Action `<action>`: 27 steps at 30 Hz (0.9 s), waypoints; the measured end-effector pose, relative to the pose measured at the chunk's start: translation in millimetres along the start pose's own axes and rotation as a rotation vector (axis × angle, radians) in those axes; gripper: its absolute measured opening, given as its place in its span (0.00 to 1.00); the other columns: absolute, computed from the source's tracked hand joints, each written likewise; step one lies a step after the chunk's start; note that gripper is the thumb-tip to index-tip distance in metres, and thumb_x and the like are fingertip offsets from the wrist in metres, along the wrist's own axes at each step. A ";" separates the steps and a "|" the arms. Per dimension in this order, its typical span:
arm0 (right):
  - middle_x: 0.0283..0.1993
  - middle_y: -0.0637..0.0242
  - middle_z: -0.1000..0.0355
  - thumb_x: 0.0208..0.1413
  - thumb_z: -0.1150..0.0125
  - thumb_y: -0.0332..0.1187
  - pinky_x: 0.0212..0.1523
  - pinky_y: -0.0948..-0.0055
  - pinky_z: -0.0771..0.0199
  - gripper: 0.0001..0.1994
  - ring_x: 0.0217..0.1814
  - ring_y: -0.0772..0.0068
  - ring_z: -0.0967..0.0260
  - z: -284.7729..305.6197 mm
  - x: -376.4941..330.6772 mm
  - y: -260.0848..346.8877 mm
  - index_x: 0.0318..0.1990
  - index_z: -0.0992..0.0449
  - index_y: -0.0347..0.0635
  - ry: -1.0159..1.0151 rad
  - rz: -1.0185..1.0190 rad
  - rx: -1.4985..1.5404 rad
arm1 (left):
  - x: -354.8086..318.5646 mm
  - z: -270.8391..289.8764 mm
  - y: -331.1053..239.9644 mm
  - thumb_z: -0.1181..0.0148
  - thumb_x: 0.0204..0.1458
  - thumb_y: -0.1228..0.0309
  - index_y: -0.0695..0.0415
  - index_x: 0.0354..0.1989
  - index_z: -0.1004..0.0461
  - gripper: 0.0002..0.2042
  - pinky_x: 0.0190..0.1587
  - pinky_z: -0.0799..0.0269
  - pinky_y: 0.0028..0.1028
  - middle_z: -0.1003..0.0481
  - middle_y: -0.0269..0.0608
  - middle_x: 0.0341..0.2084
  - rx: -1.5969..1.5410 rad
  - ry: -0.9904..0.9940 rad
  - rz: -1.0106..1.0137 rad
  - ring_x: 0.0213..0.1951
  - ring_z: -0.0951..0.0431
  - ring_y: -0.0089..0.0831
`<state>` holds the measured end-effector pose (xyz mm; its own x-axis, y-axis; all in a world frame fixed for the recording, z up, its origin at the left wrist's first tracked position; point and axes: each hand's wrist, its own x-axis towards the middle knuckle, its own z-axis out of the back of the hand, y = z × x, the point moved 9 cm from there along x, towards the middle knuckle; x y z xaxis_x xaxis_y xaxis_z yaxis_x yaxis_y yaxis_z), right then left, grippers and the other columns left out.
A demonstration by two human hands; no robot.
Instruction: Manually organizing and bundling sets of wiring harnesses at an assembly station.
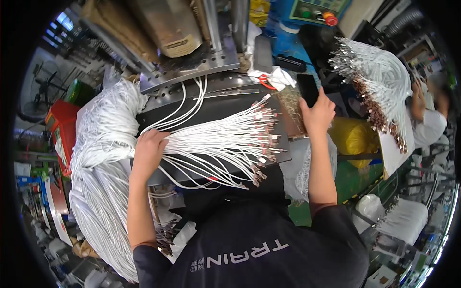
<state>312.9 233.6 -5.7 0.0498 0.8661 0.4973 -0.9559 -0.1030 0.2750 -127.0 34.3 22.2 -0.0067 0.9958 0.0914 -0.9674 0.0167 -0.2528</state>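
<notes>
Cables [216,134] (white) in left hand [151,144].

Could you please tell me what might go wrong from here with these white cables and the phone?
The loose ends of the fanned white cables spread apart beyond the left hand, so they might tangle.
A few strands run up to the metal plate and could snag at its edge.
With the right hand at the phone, attention may drift.
</notes>
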 end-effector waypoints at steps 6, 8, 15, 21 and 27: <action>0.58 0.54 0.28 0.52 0.31 0.50 0.61 0.51 0.37 0.36 0.61 0.44 0.37 -9.4 2.8 -7.0 0.64 0.31 0.38 0.069 0.003 0.056 | -5.8 5.6 15.0 0.40 0.58 0.71 0.62 0.44 0.22 0.10 0.44 0.28 0.37 0.23 0.49 0.33 -0.214 -0.014 0.103 0.40 0.23 0.50; 0.59 0.54 0.28 0.53 0.32 0.50 0.61 0.51 0.37 0.35 0.62 0.44 0.37 -8.7 1.8 -1.0 0.64 0.32 0.38 0.100 -0.003 0.053 | -5.9 3.9 20.7 0.40 0.58 0.71 0.61 0.44 0.22 0.10 0.43 0.27 0.37 0.22 0.49 0.33 -0.259 -0.026 0.153 0.39 0.23 0.51; 0.66 0.55 0.34 0.51 0.29 0.44 0.61 0.52 0.34 0.35 0.65 0.50 0.36 40.6 -49.9 188.0 0.66 0.33 0.45 0.589 0.532 0.643 | 12.6 -30.4 -42.0 0.36 0.56 0.67 0.62 0.44 0.24 0.12 0.43 0.26 0.31 0.22 0.43 0.33 -0.369 0.183 0.158 0.38 0.21 0.31; 0.47 0.62 0.22 0.53 0.33 0.40 0.42 0.57 0.22 0.23 0.52 0.55 0.25 30.9 -82.4 251.7 0.57 0.25 0.47 0.868 0.642 0.584 | 37.8 -6.3 -67.6 0.38 0.59 0.67 0.62 0.42 0.25 0.11 0.40 0.27 0.29 0.22 0.36 0.28 -0.841 -0.068 0.037 0.35 0.23 0.28; 0.41 0.60 0.21 0.53 0.39 0.34 0.41 0.56 0.24 0.14 0.47 0.53 0.24 57.6 -38.6 245.2 0.47 0.22 0.45 0.387 0.822 0.189 | 30.1 -16.2 -27.4 0.41 0.61 0.68 0.62 0.40 0.24 0.08 0.34 0.31 0.31 0.25 0.37 0.25 -0.613 0.103 0.133 0.30 0.26 0.25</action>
<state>93.2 146.8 89.9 -0.7554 0.5848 0.2954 -0.5832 -0.8057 0.1038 -96.5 65.3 16.3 -0.0633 0.9959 -0.0642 -0.6393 -0.0898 -0.7637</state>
